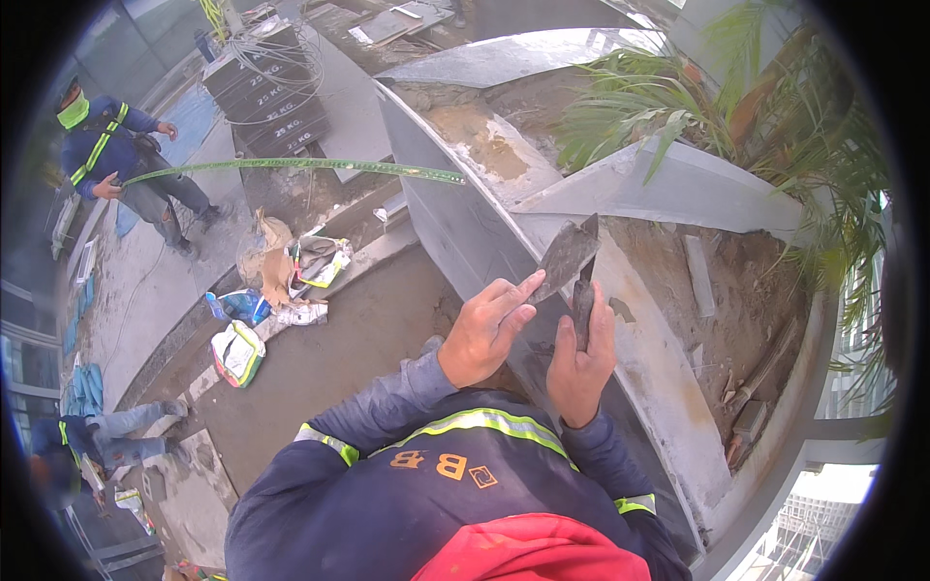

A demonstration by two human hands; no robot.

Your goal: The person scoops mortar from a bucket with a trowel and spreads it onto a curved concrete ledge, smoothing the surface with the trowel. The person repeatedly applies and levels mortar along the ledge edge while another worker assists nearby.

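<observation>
A grey metal trowel [566,259], its blade smeared with mortar, is held up in front of my chest. My right hand [581,373] grips its dark handle [582,308], thumb and fingers raised along the sides. From the other side, my left hand [482,334] is closed, with its index finger and thumb at the blade's lower left edge. Whether the blade and the dark piece behind it are one tool is hard to tell. Directly beneath both hands runs a dark grey stone slab [465,218], set on edge along a planter wall.
Right of the slab, a planter holds soil [746,290] and palm fronds [639,97]. Torn bags [237,353] lie on the left ledge. A person [102,145] holds a long green strip [291,163] reaching the slab. Stacked black weights [266,92] stand behind; another person [73,455] is lower left.
</observation>
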